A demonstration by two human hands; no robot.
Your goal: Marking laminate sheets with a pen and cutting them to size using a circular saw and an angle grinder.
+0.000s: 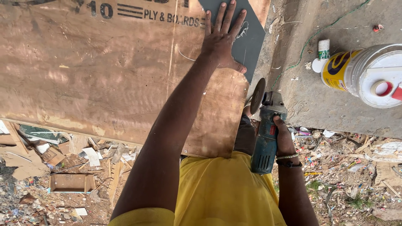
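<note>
the left hand lies flat with fingers spread on a grey tile resting on a plywood board. the right hand is clamped around a blue angle grinder – its disc just below the left hand, at the tile's edge. a white-and-yellow bucket stands well off to the right hand's right.

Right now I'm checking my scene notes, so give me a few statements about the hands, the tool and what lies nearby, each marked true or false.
1. The left hand lies flat, fingers spread, on the dark grey sheet. True.
2. The right hand holds a hammer. False: it grips a blue angle grinder.
3. The grinder's disc sits beside the plywood board's right edge. True.
4. The white and yellow bucket stands on the plywood. False: it lies on the concrete.
5. The person wears a red shirt. False: a yellow shirt.
</note>
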